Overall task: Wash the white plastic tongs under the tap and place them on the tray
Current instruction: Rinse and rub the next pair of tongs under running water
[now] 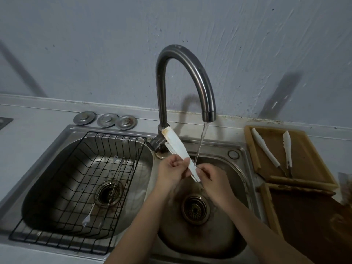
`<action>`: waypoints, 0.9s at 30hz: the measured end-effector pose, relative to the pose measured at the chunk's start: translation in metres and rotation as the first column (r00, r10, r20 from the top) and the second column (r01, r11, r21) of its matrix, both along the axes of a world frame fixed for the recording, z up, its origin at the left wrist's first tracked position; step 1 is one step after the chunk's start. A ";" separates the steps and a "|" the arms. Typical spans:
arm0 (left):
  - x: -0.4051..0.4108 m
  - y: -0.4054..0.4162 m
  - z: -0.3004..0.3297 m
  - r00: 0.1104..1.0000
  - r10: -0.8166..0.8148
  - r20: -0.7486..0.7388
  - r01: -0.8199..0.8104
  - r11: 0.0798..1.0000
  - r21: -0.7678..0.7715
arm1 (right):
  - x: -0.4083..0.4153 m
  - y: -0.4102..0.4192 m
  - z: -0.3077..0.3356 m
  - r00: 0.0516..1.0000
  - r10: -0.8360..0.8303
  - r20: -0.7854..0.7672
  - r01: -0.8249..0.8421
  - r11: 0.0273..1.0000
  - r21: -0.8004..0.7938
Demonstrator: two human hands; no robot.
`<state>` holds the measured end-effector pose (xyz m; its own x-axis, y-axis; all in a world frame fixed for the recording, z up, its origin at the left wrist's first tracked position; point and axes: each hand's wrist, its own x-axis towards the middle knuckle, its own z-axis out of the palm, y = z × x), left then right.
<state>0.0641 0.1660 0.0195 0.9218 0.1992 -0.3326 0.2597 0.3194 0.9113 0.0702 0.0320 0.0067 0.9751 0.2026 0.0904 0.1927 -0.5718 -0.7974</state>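
White plastic tongs slant from upper left to lower right above the right sink basin. My left hand grips their middle and my right hand holds their lower end. Water runs from the curved tap onto the tongs between my hands. A wooden tray lies on the counter to the right, with two more white tongs on it.
The left basin holds a black wire rack with long metal utensils on it. Three metal drain lids lie behind it. A second wooden tray sits at the lower right.
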 end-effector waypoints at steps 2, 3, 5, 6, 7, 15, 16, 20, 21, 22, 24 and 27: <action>0.000 0.001 0.002 1.000 0.009 0.025 -0.010 0.998 0.056 | 0.001 0.006 0.000 1.000 -0.007 0.002 0.007 0.999 0.044; -0.001 0.001 0.002 1.000 0.015 0.025 -0.016 0.999 0.046 | 0.002 0.008 0.000 1.000 -0.010 0.000 0.010 0.999 0.054; -0.003 -0.002 0.002 1.000 0.001 0.000 -0.001 1.000 0.015 | 0.003 0.012 0.000 0.999 -0.007 -0.034 0.009 0.998 0.060; -0.004 -0.005 0.002 1.000 -0.022 -0.021 0.022 1.000 0.001 | 0.003 0.013 0.000 0.998 -0.003 -0.059 0.006 0.999 0.048; -0.007 -0.007 0.000 0.998 -0.048 -0.038 0.048 0.999 -0.003 | 0.002 0.012 -0.001 0.997 0.001 -0.074 0.001 0.999 0.033; -0.003 -0.004 -0.023 0.940 -0.093 -0.330 0.025 0.979 -0.204 | -0.021 -0.018 -0.011 0.997 0.062 0.039 -0.043 0.925 -0.377; -0.002 -0.004 -0.028 0.928 -0.091 -0.361 0.001 0.970 -0.242 | -0.025 -0.025 -0.013 0.998 0.047 0.045 -0.025 0.915 -0.403; -0.003 -0.004 -0.041 0.900 -0.106 -0.424 -0.041 0.945 -0.324 | -0.034 -0.045 -0.016 1.000 0.016 0.000 -0.015 0.898 -0.439; -0.003 -0.008 -0.041 0.898 -0.127 -0.422 -0.006 0.954 -0.300 | -0.034 -0.048 -0.017 1.000 0.016 -0.011 -0.020 0.885 -0.465; -0.001 -0.011 -0.040 0.897 -0.140 -0.420 0.025 0.963 -0.267 | -0.033 -0.050 -0.017 1.000 0.011 -0.018 -0.018 0.875 -0.483; 0.001 -0.016 -0.038 0.901 -0.137 -0.412 0.072 0.983 -0.169 | -0.032 -0.052 -0.017 1.000 0.000 -0.021 -0.011 0.874 -0.486; 0.002 -0.012 -0.037 0.894 -0.118 -0.432 0.098 0.993 -0.069 | -0.032 -0.052 -0.018 0.999 0.026 -0.023 -0.034 0.881 -0.471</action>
<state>0.0664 0.1543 -0.0174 0.6984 0.0825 -0.7109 0.6617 0.3039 0.6854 0.0378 -0.0202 -0.0109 0.9684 0.2463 -0.0385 0.2052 -0.8753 -0.4380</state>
